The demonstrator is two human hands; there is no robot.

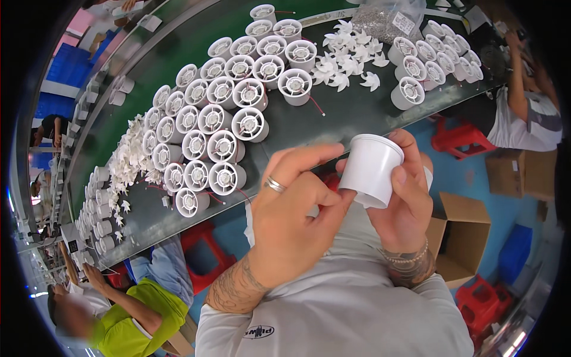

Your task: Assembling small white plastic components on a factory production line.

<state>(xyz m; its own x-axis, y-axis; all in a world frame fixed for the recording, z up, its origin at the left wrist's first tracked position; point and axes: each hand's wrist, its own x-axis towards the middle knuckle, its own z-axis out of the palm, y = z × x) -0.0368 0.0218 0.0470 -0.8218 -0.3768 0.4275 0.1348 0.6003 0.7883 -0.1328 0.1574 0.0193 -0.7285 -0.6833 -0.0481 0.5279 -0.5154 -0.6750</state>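
Note:
My right hand (410,199) grips a white plastic fan housing (373,166), a short cylinder with a flanged rim at the top, tilted in front of my chest. Its inside is turned away from me. My left hand (303,211), a ring on one finger, is closed at the housing's lower left edge, thumb and fingertips drawn together with the index finger reaching along the upper left side. Whatever may be pinched there is hidden. On the dark green belt ahead stand several like white housings (250,124), with spoked hubs and thin red wires.
White fan impellers (351,56) lie heaped at the back, with more impellers (128,157) at left. A clear bag of small parts (386,21) sits behind. Co-workers sit at left (143,309) and right (526,119). Red stools (461,140) and an open carton (467,238) stand on the floor.

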